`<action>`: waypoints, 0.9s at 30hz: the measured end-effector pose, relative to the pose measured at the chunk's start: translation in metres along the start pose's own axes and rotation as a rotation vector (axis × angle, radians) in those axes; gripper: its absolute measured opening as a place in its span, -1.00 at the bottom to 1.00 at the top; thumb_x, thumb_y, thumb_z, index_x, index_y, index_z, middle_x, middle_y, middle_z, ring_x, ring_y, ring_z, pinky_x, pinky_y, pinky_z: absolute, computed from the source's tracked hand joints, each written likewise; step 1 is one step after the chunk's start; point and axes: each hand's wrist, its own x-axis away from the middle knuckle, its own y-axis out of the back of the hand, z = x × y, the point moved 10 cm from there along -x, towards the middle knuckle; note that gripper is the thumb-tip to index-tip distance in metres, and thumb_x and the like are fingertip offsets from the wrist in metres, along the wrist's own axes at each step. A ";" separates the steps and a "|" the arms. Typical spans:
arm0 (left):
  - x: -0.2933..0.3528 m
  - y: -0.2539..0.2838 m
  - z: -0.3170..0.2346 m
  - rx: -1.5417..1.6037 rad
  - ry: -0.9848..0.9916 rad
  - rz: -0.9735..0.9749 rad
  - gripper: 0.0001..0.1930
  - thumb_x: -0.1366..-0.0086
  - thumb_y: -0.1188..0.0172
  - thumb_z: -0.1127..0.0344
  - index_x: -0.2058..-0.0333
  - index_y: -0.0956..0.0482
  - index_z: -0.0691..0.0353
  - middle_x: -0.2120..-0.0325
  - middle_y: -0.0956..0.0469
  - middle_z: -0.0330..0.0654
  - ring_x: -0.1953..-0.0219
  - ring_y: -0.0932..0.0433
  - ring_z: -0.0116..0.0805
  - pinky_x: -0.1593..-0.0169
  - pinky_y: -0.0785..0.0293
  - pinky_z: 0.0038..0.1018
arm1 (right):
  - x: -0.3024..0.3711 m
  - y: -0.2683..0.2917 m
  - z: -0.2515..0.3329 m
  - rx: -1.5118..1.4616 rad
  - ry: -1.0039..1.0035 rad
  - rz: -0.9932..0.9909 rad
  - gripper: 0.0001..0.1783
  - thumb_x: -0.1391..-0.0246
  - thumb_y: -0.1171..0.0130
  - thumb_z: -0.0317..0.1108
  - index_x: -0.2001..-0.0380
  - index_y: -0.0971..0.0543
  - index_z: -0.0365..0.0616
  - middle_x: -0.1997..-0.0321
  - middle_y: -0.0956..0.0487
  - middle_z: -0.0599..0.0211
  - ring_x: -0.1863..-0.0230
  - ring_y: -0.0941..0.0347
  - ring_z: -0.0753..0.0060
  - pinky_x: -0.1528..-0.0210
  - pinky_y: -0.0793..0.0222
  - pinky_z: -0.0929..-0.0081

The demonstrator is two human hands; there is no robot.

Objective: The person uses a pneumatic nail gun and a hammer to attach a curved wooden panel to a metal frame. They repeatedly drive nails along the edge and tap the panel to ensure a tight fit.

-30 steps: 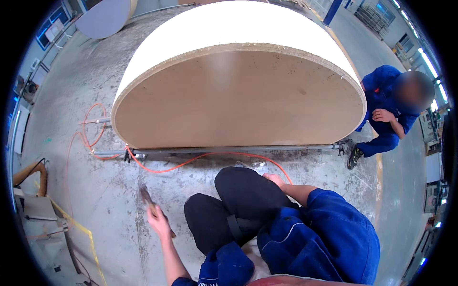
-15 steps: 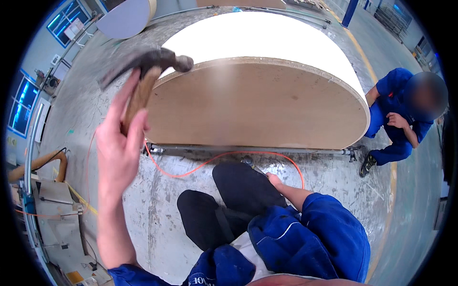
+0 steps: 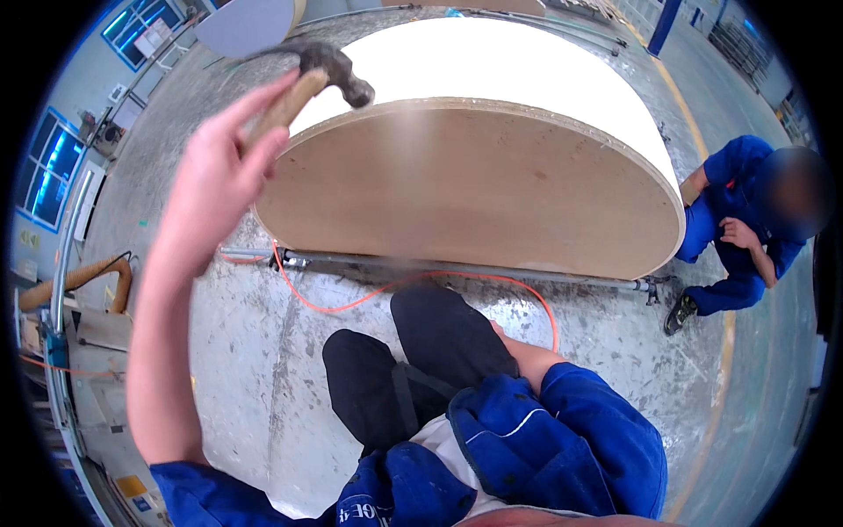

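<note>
My left hand (image 3: pixel 230 149), raised at the left, is closed around the wooden handle of a claw hammer (image 3: pixel 327 67). The hammer's dark metal head is at the top, its round striking face beside the rim of a big half-round panel (image 3: pixel 492 189). This panel has a bare brown wooden face and a bright white curved side (image 3: pixel 492 61) behind it. Only a sliver of my right hand (image 3: pixel 498 329) shows past my dark-clad knee; its fingers are hidden, so whatever it might hold cannot be made out.
An orange hose (image 3: pixel 386 288) curves over the concrete floor before a metal bar (image 3: pixel 457 268) along the panel's lower edge. A co-worker in blue (image 3: pixel 738 220) crouches at the panel's right end. Another half-round piece (image 3: pixel 246 25) stands at the far left; a metal rail (image 3: pixel 61 290) runs nearer.
My left hand and forearm have shifted left and up, and the hammer head has tipped, its striking face moving slightly right and up. My right hand is more hidden behind the knee. The view has turned slightly.
</note>
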 end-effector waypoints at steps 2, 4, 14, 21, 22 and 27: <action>-0.007 0.024 -0.011 0.032 0.019 -0.098 -0.53 -0.42 -0.17 0.32 -0.29 -0.49 -0.07 0.62 -0.44 -0.38 0.60 -0.31 -0.67 0.51 -0.26 -0.59 | 0.004 -0.006 0.000 0.021 -0.004 0.007 -0.46 -0.13 -0.12 0.00 -0.04 -0.53 -0.16 -0.15 -0.57 -0.16 -0.21 -0.49 -0.21 -0.19 -0.46 0.03; -0.009 0.055 -0.011 0.094 -0.093 -0.320 -0.53 -0.42 -0.17 0.32 -0.29 -0.49 -0.08 0.60 -0.45 -0.37 0.61 -0.31 -0.65 0.51 -0.26 -0.59 | 0.002 0.007 -0.005 0.041 -0.013 -0.018 -0.45 -0.12 -0.13 0.00 -0.04 -0.53 -0.16 -0.15 -0.58 -0.15 -0.21 -0.49 -0.20 -0.20 -0.46 0.03; -0.010 0.045 -0.017 0.049 -0.014 -0.266 -0.47 -0.39 -0.21 0.29 -0.33 -0.44 -0.09 0.61 -0.39 -0.39 0.59 -0.30 -0.65 0.50 -0.28 -0.58 | 0.007 0.002 -0.006 -0.015 -0.117 0.052 -0.43 -0.10 -0.18 0.03 -0.05 -0.55 -0.14 -0.17 -0.58 -0.05 -0.23 -0.49 -0.11 -0.22 -0.45 0.07; 0.002 -0.011 -0.041 -0.175 -0.187 0.037 -0.46 -0.47 -0.13 0.21 -0.39 -0.34 0.02 0.57 -0.37 -0.44 0.55 -0.29 -0.67 0.48 -0.27 -0.63 | 0.006 -0.006 0.007 0.045 -0.099 0.103 -0.43 -0.11 -0.16 0.04 -0.05 -0.55 -0.14 -0.17 -0.58 -0.05 -0.23 -0.49 -0.11 -0.22 -0.44 0.07; -0.009 -0.003 -0.042 -0.082 -0.158 0.057 -0.47 -0.46 -0.14 0.22 -0.37 -0.36 0.05 0.59 -0.38 -0.42 0.56 -0.27 -0.66 0.51 -0.23 -0.63 | 0.008 -0.004 0.006 0.049 -0.108 0.103 -0.43 -0.11 -0.16 0.04 -0.05 -0.55 -0.13 -0.17 -0.58 -0.05 -0.23 -0.49 -0.11 -0.22 -0.44 0.06; -0.016 0.049 -0.050 -0.047 -0.223 -0.306 -0.53 -0.45 -0.17 0.25 -0.30 -0.45 0.11 0.49 -0.53 -0.30 0.55 -0.36 -0.63 0.46 -0.34 -0.58 | -0.012 0.001 -0.022 0.035 -0.076 0.000 -0.44 -0.11 -0.15 0.04 -0.04 -0.54 -0.12 -0.17 -0.58 -0.06 -0.23 -0.49 -0.10 -0.23 -0.43 0.07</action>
